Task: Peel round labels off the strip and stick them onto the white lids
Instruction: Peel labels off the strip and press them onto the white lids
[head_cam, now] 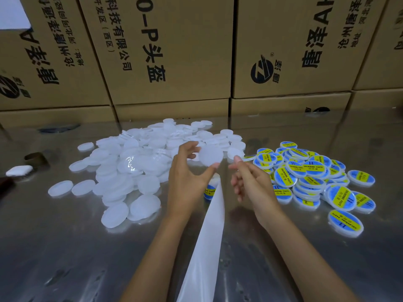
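Observation:
My left hand holds one bare white lid up between thumb and fingertips, above the table's middle. Just to its right, my right hand pinches what looks like a round label, seen edge-on at the fingertips and apart from the lid. The white backing strip runs from between my hands down to the near edge; a blue and yellow label shows at its top, partly hidden by my left hand. Bare white lids lie heaped on the left, labelled lids on the right.
The table is shiny steel. Stacked cardboard boxes form a wall along its far edge. At the far left lie a small white case and a brown ring-shaped roll.

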`<state>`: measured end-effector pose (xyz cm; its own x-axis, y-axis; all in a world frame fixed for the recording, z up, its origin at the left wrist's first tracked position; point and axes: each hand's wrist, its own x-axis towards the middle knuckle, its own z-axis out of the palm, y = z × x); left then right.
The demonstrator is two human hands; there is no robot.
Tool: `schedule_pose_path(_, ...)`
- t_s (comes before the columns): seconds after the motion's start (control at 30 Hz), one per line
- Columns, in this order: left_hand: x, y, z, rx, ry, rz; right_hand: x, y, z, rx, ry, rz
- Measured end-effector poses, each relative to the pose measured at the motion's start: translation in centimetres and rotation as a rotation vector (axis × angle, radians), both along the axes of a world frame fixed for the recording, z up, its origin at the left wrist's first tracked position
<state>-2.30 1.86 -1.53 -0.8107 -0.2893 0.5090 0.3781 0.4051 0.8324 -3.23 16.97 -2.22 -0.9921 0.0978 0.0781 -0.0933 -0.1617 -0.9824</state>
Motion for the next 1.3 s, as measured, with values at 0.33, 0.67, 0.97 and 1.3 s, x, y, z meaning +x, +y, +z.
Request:
schedule_pose_path(0.33,0.8,1.7,0.8,0.200,-0.114,-0.331,0.6,0.5,0.2,-0.009,0.019,0.238)
schedule_pose_path(0.67,0.1,0.3,1.2,0.426,-0.149,-0.298,-0.2,0.1,-0.4,0.103,-0.010,-0.069)
schedule_pose_path(0.97,-0.3,-0.4,0.5,0.486,-0.265,-0.122,-1.0,-0.7,-2.5,0.222,-0.048,0.161)
schedule_pose_path(1.3,-0.5,-0.3,0.2,0.376,-0.334,-0.033,-0.4,-1.1,-2.2,0.324,0.033,0.184)
